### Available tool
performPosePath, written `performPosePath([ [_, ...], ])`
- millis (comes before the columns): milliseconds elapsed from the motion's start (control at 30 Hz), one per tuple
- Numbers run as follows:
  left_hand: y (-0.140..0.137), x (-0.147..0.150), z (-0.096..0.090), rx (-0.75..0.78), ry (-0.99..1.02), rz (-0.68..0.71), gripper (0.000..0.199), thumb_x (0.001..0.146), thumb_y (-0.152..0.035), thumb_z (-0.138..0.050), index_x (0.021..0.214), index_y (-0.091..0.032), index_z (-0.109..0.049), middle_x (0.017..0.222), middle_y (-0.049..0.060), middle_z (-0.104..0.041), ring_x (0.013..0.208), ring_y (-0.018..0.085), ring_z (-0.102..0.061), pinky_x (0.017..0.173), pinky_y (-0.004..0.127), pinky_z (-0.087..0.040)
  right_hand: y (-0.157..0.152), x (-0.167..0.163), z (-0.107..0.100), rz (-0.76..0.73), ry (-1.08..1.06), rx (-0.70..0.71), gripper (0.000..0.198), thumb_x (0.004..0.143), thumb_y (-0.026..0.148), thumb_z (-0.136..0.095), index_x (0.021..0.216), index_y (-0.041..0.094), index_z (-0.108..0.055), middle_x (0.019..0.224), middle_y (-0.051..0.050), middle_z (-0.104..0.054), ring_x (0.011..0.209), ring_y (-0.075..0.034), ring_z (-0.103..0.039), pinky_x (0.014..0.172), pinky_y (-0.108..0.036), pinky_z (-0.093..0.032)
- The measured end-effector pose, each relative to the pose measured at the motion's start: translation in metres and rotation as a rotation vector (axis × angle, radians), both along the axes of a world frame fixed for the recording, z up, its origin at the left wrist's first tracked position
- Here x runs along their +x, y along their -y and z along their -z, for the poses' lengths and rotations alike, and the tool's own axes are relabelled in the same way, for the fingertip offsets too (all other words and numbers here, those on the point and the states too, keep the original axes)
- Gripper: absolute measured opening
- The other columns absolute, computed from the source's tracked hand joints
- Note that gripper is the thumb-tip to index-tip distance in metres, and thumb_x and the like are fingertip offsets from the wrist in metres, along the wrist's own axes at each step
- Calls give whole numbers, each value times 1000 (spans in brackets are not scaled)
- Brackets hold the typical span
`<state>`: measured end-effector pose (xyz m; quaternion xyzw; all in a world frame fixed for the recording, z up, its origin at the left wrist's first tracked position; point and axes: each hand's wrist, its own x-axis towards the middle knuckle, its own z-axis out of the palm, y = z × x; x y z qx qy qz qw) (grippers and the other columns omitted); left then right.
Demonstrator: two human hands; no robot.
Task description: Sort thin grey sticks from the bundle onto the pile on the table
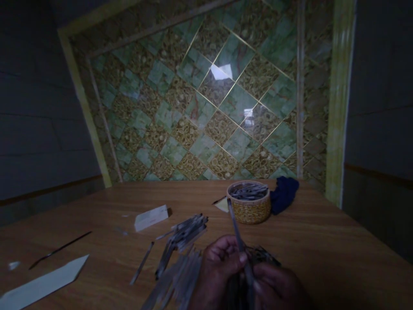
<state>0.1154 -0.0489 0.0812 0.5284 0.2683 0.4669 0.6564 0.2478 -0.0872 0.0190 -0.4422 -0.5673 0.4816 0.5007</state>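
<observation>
My left hand point(217, 272) and my right hand point(278, 285) are together at the bottom of the view, right of centre. Between them they pinch a slim grey stick point(236, 230) with a dark tip, which points up and away from me. I cannot make out what kind of stick it is. Similar sticks lie in a pile point(189, 231) and a loose fan point(180, 280) to the left of my left hand. More dark-tipped sticks point(265, 255) show behind my right hand, partly hidden by it. One single stick point(142, 263) lies apart on the left.
Beyond my hands stands a round woven basket point(250, 212) filled with similar sticks, a dark blue cloth point(284, 194) against its right side. A white box point(151, 218), a thin dark rod point(60, 249) and a pale flat strip point(45, 282) lie on the wooden table point(329, 245). A tiled wall rises behind.
</observation>
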Motion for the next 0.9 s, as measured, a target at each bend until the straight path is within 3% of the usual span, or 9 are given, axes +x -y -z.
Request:
performPosePath([
  [100, -1, -1, 2, 24, -37, -17, 23, 56, -29, -78, 71, -15, -67, 64, 2, -64, 55, 10, -52, 52, 21, -39, 1, 0, -6, -12, -62, -52, 46, 66, 61, -53, 78, 17, -58, 55, -1, -59, 45, -11, -50, 45, -21, -36],
  [233, -5, 0, -1, -7, -69, 84, 22, 56, -26, -78, 70, -12, -68, 65, 5, -65, 59, 13, -56, 56, 22, -42, -7, -3, -5, -17, -52, -132, 58, 66, 73, -45, 74, 17, -55, 44, 1, -55, 35, -8, -45, 36, -17, -29],
  [400, -8, 5, -10, -231, 218, -18, 18, 73, -28, -65, 80, -12, -66, 75, 9, -68, 68, 17, -63, 67, 29, -49, -16, -18, -5, -15, -74, -126, 58, 66, 74, -45, 64, 17, -51, 39, 3, -52, 30, -6, -41, 33, -16, -27],
  [500, -7, 3, -14, -323, 339, -105, 16, 78, -26, -59, 81, -11, -63, 68, 7, -65, 58, 14, -60, 57, 26, -50, -17, -32, -12, -35, -116, -164, 61, 66, 75, -46, 72, 15, -55, 40, 3, -52, 27, -6, -40, 31, -16, -26],
  [600, -8, -2, -22, -336, 385, -162, 11, 80, -20, -55, 83, -11, -61, 61, 1, -57, 44, 6, -49, 41, 17, -42, -20, -49, -21, -52, -193, -163, 62, 66, 74, -46, 82, 14, -55, 41, 4, -52, 25, -6, -40, 28, -16, -25],
  [700, -19, -8, -33, -325, 400, -204, 11, 83, -16, -50, 82, -10, -59, 58, -1, -51, 39, 3, -42, 34, 13, -35, -25, -67, -29, -113, -239, -156, 55, 71, 71, -43, 74, 17, -52, 36, 7, -48, 21, -6, -36, 25, -15, -23],
  [800, -31, -29, -35, -302, 472, -209, 16, 84, -12, -44, 74, -9, -56, 54, -4, -43, 37, 3, -38, 30, 12, -31, -30, -86, -40, -93, -183, -167, 46, 77, 62, -43, 64, 19, -47, 33, 8, -42, 19, -5, -29, 23, -16, -20],
  [900, -30, -91, -12, -288, 523, -245, 9, 82, -10, -48, 77, -11, -56, 58, -3, -46, 41, 4, -42, 33, 13, -35, -26, -97, -46, -21, -55, -155, 40, 83, 48, -42, 56, 19, -44, 35, 9, -38, 24, -4, -29, 28, -16, -24],
])
